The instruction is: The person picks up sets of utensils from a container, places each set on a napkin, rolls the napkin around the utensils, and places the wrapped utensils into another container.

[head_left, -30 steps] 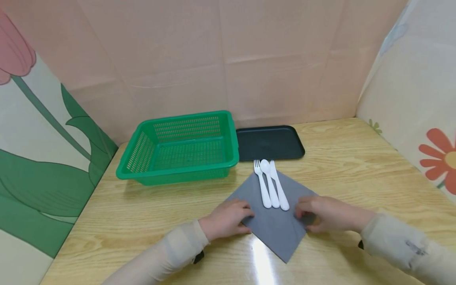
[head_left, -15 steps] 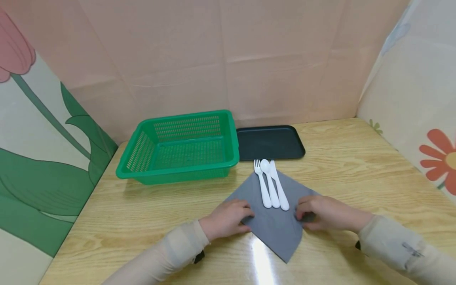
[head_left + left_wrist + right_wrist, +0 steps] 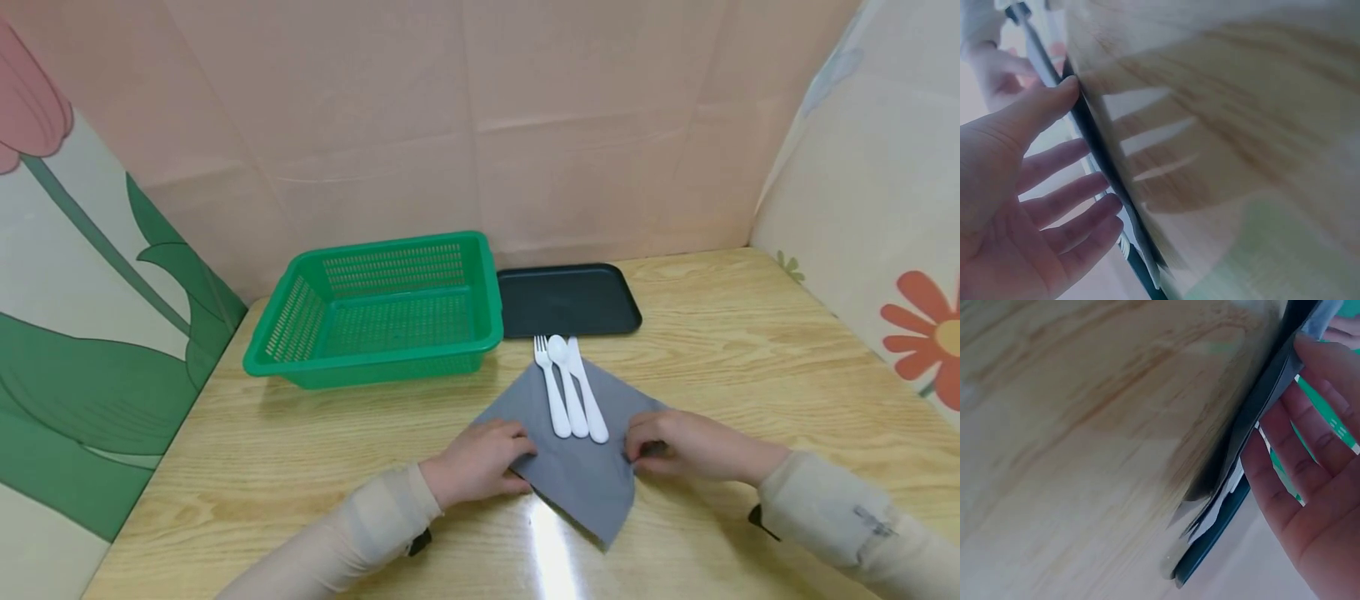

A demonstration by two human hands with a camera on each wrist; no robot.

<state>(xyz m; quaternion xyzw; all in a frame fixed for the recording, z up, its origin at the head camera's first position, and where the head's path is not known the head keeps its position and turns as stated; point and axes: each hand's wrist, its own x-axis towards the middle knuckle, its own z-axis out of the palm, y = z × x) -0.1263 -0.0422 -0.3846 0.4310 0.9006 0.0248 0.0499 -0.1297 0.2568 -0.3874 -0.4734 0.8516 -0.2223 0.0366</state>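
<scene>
Grey napkin (image 3: 577, 483) lies diagonally on the wood-grain desk (image 3: 750, 358), just right of and below frame center, near corner pointing at the bottom edge. Three white pieces on it, side by side, handles toward the bottom: fork (image 3: 554, 396) left, spoon (image 3: 572, 396) middle, knife (image 3: 590, 400) right. Their heads run past the napkin's far corner, up to the near edge of the tray (image 3: 567, 300); contact with it, can't tell.

Left hand (image 3: 478, 460), lower center: on the napkin's left edge, fingers loose and spread, thumb apart from them. Left wrist view has the thumb tip at that edge.

Right hand (image 3: 686, 447), lower right of center: thumb and fingers clamped on the napkin's right side. Edge curves up there; right wrist view shows it lifted off the desk.

Both arms in light sleeves (image 3: 840, 512), coming in from the bottom left and bottom right.

Green basket (image 3: 375, 357), left of center: slotted walls, open top, right rim just beside the tray. Tray is black, flat, upper center right.

Backdrop: peach sheet (image 3: 600, 167) across the top, pink tulip print (image 3: 30, 92) upper left, orange flower print (image 3: 924, 292) at the right edge.
</scene>
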